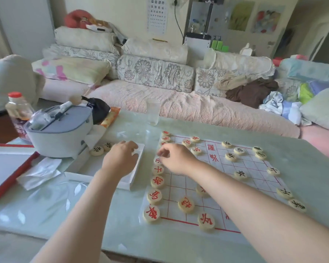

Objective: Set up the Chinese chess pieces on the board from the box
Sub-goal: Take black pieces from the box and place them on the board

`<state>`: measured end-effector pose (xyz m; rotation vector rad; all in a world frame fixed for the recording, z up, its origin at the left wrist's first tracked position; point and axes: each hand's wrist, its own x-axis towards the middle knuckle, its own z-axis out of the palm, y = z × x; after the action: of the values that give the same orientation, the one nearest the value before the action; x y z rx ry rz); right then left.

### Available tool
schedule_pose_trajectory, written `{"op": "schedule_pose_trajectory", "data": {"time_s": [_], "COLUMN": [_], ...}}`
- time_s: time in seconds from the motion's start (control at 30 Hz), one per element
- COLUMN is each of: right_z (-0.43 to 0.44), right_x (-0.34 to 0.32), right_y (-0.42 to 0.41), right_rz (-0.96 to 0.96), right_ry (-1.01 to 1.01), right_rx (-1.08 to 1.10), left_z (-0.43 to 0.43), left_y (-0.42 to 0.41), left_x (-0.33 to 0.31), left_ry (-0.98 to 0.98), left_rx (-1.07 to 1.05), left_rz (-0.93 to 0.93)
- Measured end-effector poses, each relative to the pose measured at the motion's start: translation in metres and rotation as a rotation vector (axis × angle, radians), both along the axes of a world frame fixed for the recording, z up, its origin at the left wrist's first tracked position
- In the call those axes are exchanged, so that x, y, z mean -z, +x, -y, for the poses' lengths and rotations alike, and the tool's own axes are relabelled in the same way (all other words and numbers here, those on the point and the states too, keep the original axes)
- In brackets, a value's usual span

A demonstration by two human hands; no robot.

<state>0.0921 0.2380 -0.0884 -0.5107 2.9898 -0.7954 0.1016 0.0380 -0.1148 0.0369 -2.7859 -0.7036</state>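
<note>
A white paper board [234,179] with red grid lines lies on the pale green table. Red-lettered round pieces [154,196] line its left edge, and black-lettered pieces [273,171] stand along the right side. My left hand [120,158] reaches into the shallow white box [136,175] left of the board, fingers curled down; what it holds is hidden. My right hand [176,158] hovers over the board's left edge with fingertips bunched, and I cannot see a piece in them. Two black-lettered pieces [96,150] lie on the table beyond the box.
A grey-white lidded container [61,133] stands at the left with a bottle [17,109] behind it. A clear plastic cup [153,112] stands at the table's far edge. A red-edged tray [10,177] and crumpled plastic wrap [40,173] lie at the left. A sofa runs behind.
</note>
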Motion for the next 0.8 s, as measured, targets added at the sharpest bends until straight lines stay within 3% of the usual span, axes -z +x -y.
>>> {"op": "schedule_pose_trajectory", "data": {"time_s": [0.23,0.6,0.8], "right_z": [0.090,0.177,0.177], "right_x": [0.012,0.034,0.042], "right_y": [-0.041,-0.080,-0.087], "right_rz": [-0.004,0.007,-0.091], "right_ry": [0.207,0.501,0.486], "right_rx": [-0.173,-0.354,-0.313], "left_z": [0.071,0.088,0.089], "left_y": [-0.018,-0.030,-0.031], "left_x": [0.016,0.035,0.028], "left_ry": [-0.068,-0.100,-0.136], "left_rx": [-0.194,-0.125,-0.128], "left_rz": [0.064,0.375,0.278]}}
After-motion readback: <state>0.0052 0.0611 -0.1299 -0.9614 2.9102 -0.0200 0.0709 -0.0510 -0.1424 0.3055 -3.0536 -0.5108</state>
